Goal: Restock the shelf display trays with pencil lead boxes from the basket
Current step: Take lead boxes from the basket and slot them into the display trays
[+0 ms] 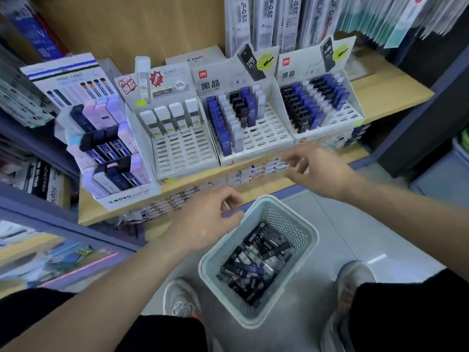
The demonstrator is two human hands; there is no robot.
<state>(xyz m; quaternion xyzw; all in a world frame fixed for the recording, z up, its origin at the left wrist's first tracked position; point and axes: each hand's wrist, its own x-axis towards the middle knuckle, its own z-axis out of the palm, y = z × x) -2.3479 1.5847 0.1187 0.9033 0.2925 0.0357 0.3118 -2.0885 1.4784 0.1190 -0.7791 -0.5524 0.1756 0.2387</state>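
Observation:
A pale green perforated basket (302,224) sits on the floor between my feet, filled with several black, blue and clear pencil lead boxes (256,262). My left hand (205,222) hovers at the basket's far left rim and pinches a small blue lead box (232,214). My right hand (312,166) reaches forward with loose spread fingers, empty, just below the middle white display tray (256,135). That tray holds blue, white and black boxes at its back left, with many bare slots. The right tray (327,125) is fuller.
A white tray (182,151) with one row of white-capped boxes stands left of the middle tray. A tiered MONO display (106,153) is further left. Flat packs line the wooden shelf's front edge (177,199). Hanging refill packs fill the top.

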